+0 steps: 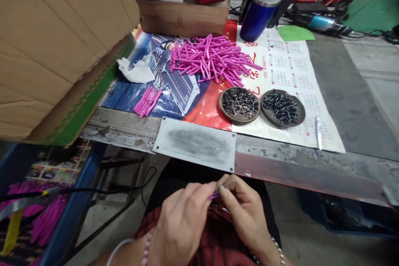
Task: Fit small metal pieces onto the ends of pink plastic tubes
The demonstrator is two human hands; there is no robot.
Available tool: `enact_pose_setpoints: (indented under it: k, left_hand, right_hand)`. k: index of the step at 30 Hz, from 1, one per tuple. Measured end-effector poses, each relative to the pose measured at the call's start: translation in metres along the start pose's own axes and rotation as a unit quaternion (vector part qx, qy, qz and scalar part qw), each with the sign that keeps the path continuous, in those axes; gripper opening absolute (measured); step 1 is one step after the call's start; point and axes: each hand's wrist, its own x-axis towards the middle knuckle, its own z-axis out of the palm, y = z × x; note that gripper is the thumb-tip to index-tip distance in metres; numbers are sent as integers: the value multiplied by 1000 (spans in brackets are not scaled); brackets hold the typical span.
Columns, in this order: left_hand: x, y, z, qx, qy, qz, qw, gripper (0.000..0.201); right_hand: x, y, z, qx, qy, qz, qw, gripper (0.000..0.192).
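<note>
Above my lap, in front of the table edge, both hands meet at the fingertips. My left hand point(183, 218) is closed on a thin pink plastic stick point(214, 195), of which only a short length shows. Thumb and fingers of my right hand point(245, 208) pinch the stick's other end; whether a small part is also between them is hidden. A large heap of pink sticks point(212, 58) lies on the table, with a small neat bundle of pink sticks point(147, 101) to its left. Two round dishes hold small metal parts point(240, 102) and dark screw-like pins point(280, 107).
A grey-smudged metal plate point(195, 143) is fixed at the table edge. A big cardboard box point(62, 41) stands at left, above a blue crate point(82, 174) with more pink pieces. Behind are a wooden box point(183, 18) and blue tumbler point(258, 14). A white-handled tool point(318, 133) lies right.
</note>
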Motion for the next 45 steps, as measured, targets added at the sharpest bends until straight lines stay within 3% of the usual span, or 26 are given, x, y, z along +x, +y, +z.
enact_pose_setpoints:
  k: [4,8,14,19,27,35,45]
  left_hand:
    - [13,-9,-4,-119,-73,-44,989,24]
    - [25,-23,-11,-135,-75,-45,987,29]
    - [53,-63,-38,-30,-104,6,994,31]
    - [74,-78,-47,67,-151,54,985,30]
    - [81,-53,-14,50,-212,86,972,26]
    - [60,-25,-17,-106,-139,28,984,31]
    - [32,-13,-20,45,-57,119,990,21]
  right_hand:
    - [0,13,-8,58,-62,57,995,45]
    - [-4,28,-18,26,-92,104,990,49]
    - [-4,43,-19,2,-149,171,974,55]
    - [1,39,-25,-57,-158,125,978,53]
    - [-5,18,-39,-69,-127,25,989,39]
    - [5,-5,-33,-42,-8,-25,999,24]
    - [14,-13,-15,-75,-46,-53,995,29]
